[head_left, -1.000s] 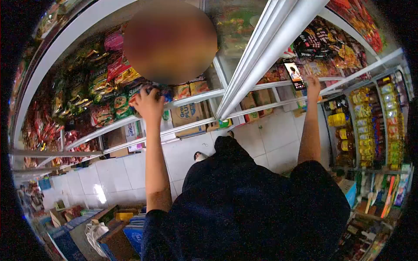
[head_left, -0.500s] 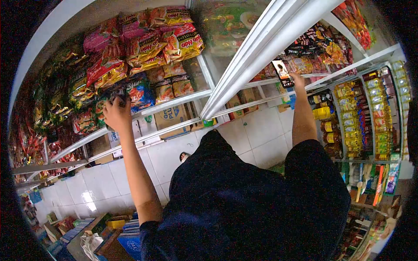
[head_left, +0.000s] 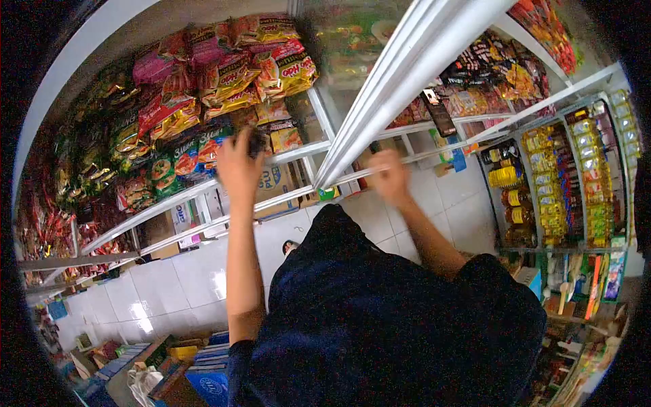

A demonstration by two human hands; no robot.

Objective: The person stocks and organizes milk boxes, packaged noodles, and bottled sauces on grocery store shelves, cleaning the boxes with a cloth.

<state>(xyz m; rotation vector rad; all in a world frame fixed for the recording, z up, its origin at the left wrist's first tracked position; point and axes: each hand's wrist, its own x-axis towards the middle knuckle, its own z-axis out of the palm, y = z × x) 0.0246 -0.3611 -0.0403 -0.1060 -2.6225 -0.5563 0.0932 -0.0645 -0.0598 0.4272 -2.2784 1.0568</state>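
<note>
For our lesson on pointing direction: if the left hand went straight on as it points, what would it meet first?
The left hand would probably meet the gold packs beyond its fingers, though blur and unclear depth leave this unsure.

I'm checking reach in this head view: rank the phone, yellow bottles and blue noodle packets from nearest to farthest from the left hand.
From the left hand:
1. Blue noodle packets, just left
2. Phone, right, beyond the white post
3. Yellow bottles, far right rack
</note>
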